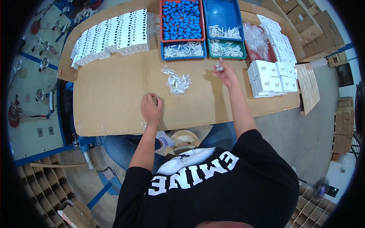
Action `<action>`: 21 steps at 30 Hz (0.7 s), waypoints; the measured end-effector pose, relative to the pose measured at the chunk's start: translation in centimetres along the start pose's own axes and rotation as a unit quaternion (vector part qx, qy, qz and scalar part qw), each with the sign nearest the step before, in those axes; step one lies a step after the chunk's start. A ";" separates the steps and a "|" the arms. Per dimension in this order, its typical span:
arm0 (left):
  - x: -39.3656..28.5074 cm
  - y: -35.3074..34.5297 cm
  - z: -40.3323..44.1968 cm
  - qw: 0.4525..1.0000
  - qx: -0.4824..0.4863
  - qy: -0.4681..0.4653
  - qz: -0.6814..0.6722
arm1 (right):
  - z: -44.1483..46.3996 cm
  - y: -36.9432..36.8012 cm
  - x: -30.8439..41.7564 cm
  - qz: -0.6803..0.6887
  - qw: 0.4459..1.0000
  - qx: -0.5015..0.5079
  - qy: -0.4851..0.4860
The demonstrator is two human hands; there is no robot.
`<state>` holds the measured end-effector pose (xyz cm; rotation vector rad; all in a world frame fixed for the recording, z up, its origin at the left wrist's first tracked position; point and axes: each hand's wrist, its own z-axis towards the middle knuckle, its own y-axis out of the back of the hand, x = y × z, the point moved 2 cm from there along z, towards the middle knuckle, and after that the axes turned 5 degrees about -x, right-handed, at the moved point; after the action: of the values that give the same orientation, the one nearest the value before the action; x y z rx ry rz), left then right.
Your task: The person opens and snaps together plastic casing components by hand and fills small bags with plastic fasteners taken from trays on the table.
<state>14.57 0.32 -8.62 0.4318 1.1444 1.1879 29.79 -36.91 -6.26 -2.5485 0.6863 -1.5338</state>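
We've white boxes (114, 36) stacked far L, our L hand (151, 109) curled on the cardboard (108, 89) (can't tell if gripping), bagged white pcs (178, 82) heaped centrally, prob. for easy reach, & our R hand (227, 73) pinching a small pale item (219, 68) near the green tray (237, 57).

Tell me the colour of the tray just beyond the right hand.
Green; the tray shows in the head view.

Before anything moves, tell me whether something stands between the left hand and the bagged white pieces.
Nothing visible does: just the cardboard surface lies between the left hand and the bagged white pieces.
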 end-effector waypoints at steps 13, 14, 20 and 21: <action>-0.3 0.5 0.1 1.000 0.007 0.009 0.017 | 17.4 -3.5 19.0 -0.359 0.925 -0.001 0.123; -0.3 0.6 0.2 1.000 0.009 0.008 0.017 | 18.4 -3.4 19.9 -0.438 0.882 -0.004 0.175; -0.1 0.4 0.2 1.000 0.003 0.008 0.014 | 16.6 -4.1 20.9 -0.553 0.793 -0.066 0.249; -0.2 0.4 0.2 1.000 0.005 0.007 0.013 | 14.5 -4.5 20.9 -0.552 0.785 -0.087 0.268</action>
<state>14.52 0.37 -8.12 0.4472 1.1607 1.2104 51.97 -43.85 5.07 -2.7313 -0.9635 -2.6256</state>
